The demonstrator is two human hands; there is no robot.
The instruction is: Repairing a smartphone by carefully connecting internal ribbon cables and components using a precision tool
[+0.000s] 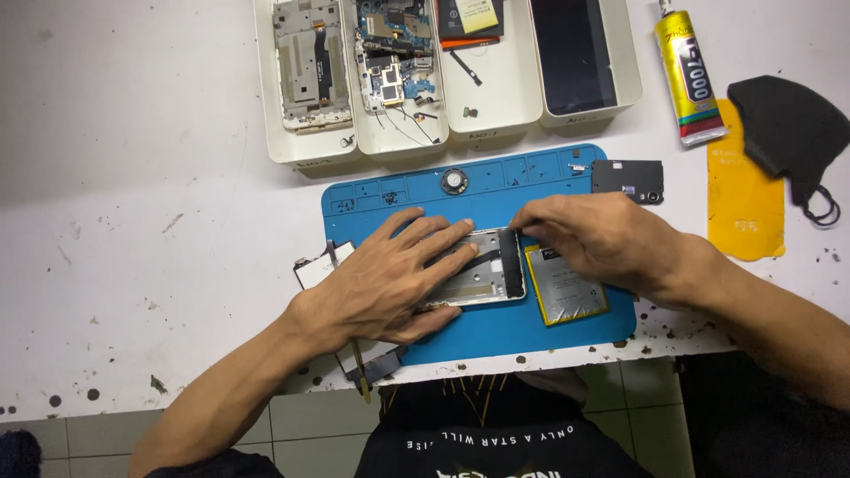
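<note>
A silver phone frame [482, 270] lies on a blue work mat [496, 186]. My left hand [385, 279] rests flat on the frame's left part, fingers spread, pressing it down. My right hand [593, 239] reaches to the frame's right end, its fingertips pinched at the dark strip along that upper edge. A flat yellow-labelled battery [567, 296] lies on the mat just right of the frame, partly under my right hand.
Several white trays [310, 150] with phone parts stand at the back. A glue tube [689, 80], yellow card [744, 199], black face mask [792, 128], black cover piece [627, 180] and round speaker [454, 181] lie around. A screen part [314, 265] and tool [361, 376] sit near the front edge.
</note>
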